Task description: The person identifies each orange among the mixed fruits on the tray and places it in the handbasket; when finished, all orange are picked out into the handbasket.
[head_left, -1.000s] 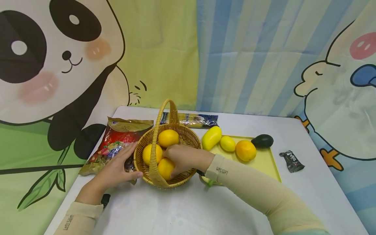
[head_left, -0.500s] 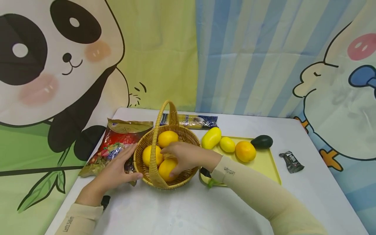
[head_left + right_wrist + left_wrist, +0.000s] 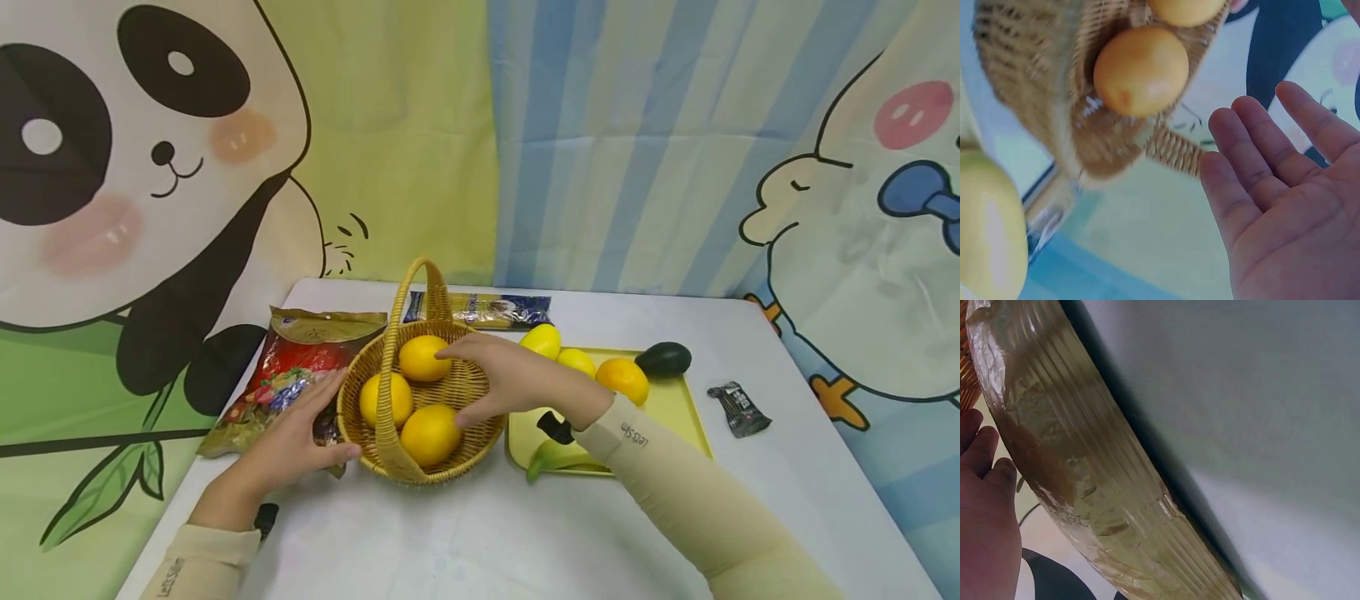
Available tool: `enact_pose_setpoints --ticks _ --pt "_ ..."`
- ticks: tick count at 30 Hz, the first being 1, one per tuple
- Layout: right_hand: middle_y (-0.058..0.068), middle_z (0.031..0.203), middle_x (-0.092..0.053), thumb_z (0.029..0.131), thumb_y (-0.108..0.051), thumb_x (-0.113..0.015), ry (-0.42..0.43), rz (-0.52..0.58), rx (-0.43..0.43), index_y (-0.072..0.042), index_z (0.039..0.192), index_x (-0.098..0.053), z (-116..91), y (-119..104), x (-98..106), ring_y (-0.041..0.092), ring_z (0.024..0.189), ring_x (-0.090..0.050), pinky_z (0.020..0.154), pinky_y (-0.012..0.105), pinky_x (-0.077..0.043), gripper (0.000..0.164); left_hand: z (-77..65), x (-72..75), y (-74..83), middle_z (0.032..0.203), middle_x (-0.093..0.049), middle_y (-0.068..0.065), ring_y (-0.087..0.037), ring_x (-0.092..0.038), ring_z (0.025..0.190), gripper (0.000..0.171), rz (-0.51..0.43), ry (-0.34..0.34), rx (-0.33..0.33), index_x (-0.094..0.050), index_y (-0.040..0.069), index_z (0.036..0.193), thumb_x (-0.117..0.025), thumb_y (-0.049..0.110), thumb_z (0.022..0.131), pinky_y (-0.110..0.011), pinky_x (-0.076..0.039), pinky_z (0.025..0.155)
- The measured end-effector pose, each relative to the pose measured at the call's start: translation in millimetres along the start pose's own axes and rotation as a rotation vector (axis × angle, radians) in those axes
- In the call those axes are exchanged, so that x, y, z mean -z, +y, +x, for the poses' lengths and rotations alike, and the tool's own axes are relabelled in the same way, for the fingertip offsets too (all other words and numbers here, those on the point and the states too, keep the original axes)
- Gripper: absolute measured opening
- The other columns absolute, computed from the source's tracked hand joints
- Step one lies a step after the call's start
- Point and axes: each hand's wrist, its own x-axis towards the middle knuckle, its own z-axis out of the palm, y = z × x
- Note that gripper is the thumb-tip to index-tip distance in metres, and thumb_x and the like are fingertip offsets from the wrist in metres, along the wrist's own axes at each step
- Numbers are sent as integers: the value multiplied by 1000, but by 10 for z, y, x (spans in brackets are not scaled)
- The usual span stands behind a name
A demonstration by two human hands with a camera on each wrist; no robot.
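Three yellow-orange oranges lie in a wicker basket [image 3: 472, 396] with a tall handle: a front one [image 3: 431, 435], a left one [image 3: 387, 400] and a back one [image 3: 424, 358]. Over the basket's right rim my right hand [image 3: 525, 377] hovers with spread fingers, holding nothing. In the right wrist view that hand [image 3: 1291, 194] has straight, parted fingers, and an orange [image 3: 1141, 72] sits apart from it. My left hand [image 3: 296, 437] rests by the basket's left rim, fingers extended over a red and gold snack bag [image 3: 300, 367]. The left wrist view shows the bag's golden edge [image 3: 1085, 456].
Right of the basket, a yellow tray [image 3: 675, 425] bears a lemon [image 3: 577, 361], an orange [image 3: 624, 381], and a green item [image 3: 551, 457] partly hidden by my wrist. A mango [image 3: 542, 340] and an avocado [image 3: 663, 359] lie at its edges. Behind is a long packet [image 3: 487, 310]; far right, a black packet [image 3: 740, 410].
My right hand has let go of the front orange and drawn back up and to the right, its fingers spreading. The left hand has stayed by the basket.
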Motion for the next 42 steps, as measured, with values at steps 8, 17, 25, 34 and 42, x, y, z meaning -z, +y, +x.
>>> enact_pose_setpoints --ticks 8,17,25,34,42 --pt "-2 168 -40 85 -47 -86 87 42 -49 -27 160 -42 -309 221 180 26 160 -29 128 55 -34 89 -8 -8 -46 177 -14 -12 -47 -12 162 121 -27 -15 11 -11 31 170 -86 60 78 -84 -19 116" --pt "3 166 -40 86 -41 -87 198 43 -126 -24 160 -42 -647 467 394 28 154 -38 124 58 -39 88 -32 54 -58 176 -15 -16 -50 -14 160 119 -3 0 -13 -11 32 170 -86 57 80 -87 -20 113" --pt "7 169 -35 88 -44 -84 250 23 -233 -24 162 -38 -933 674 524 34 156 -34 124 65 -34 90 -8 84 -5 176 -16 -16 -50 -14 160 118 7 -7 -26 -13 29 170 -86 55 81 -86 -22 113" --pt "11 169 -34 89 -46 -83 280 28 -354 -19 162 -40 -1184 905 589 38 156 -33 123 67 -34 88 -1 65 4 177 -14 -15 -50 -12 160 118 -2 -21 -6 -10 33 170 -86 56 81 -88 -20 111" --pt "18 169 -32 91 -46 -80 273 35 -424 -15 162 -39 -1407 1112 508 44 153 -34 117 69 -40 87 -11 50 48 176 -14 -17 -51 -12 160 119 -17 -22 -15 -11 27 170 -86 51 82 -88 -21 111"
